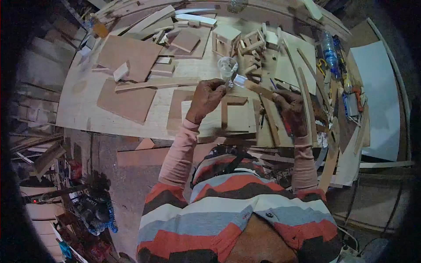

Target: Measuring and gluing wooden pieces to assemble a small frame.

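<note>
My right hand is closed on a flat brown wooden strip, which points left toward my other hand. A whitish, shiny piece shows at the strip's left end. My left hand is pinched close to that end, with a small dark and silvery bit at its fingertips, too small to name. Just beyond these fingers stands a clear plastic cup. Below the hands, a pale wooden frame with a darker inner strip lies on the worktable.
Brown boards and wood offcuts cover the table's left side. Small wooden box-like pieces stand at the back. To the right lie long strips, a plastic bottle and hand tools. A white panel leans farther right.
</note>
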Demonstrator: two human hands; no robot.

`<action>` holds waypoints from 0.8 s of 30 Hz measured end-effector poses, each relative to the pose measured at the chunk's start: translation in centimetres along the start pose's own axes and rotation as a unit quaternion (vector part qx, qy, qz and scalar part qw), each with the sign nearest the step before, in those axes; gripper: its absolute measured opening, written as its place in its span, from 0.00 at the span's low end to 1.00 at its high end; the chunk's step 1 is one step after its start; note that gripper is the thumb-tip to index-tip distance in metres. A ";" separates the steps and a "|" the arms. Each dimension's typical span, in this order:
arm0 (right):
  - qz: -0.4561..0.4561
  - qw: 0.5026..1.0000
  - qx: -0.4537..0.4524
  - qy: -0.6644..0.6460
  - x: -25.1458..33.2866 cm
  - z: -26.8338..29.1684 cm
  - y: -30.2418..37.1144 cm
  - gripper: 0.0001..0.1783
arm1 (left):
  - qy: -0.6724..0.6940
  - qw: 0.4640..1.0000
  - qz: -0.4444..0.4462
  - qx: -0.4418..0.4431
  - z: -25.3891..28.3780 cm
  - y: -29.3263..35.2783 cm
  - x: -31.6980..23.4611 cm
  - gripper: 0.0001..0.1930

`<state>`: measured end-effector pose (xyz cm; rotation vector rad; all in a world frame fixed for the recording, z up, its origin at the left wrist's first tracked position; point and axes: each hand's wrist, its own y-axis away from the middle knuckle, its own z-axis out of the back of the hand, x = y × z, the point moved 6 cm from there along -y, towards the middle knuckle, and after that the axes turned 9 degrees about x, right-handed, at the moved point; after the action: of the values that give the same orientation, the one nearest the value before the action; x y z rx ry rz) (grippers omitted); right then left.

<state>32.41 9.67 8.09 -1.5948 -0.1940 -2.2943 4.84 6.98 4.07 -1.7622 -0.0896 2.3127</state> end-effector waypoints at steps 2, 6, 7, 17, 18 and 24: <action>0.005 1.000 0.026 0.011 0.2 0.5 -0.6 0.13 | 0.015 1.000 -0.021 0.009 0.0 0.0 -0.6 0.14; -0.006 0.995 0.080 0.061 0.6 0.4 -1.7 0.13 | -0.010 1.000 0.022 0.008 -0.1 0.0 -0.9 0.14; -0.030 0.992 0.083 0.087 0.4 0.4 -1.9 0.13 | -0.026 0.999 0.018 0.007 -0.1 0.0 -1.0 0.14; 0.007 0.990 0.052 0.132 0.4 0.6 -0.9 0.13 | 0.031 0.997 0.055 -0.039 0.1 0.3 -0.7 0.14; 0.022 0.991 0.043 0.126 1.5 0.2 -0.7 0.13 | 0.031 0.997 0.054 -0.038 0.1 0.2 -0.9 0.14; 0.025 0.989 0.043 0.142 -0.1 0.6 -0.7 0.14 | 0.044 0.995 0.073 -0.053 0.0 0.1 0.1 0.16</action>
<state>32.70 10.54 8.26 -1.2004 -0.1773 -2.4051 4.80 6.93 3.98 -1.9825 -0.0717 2.3651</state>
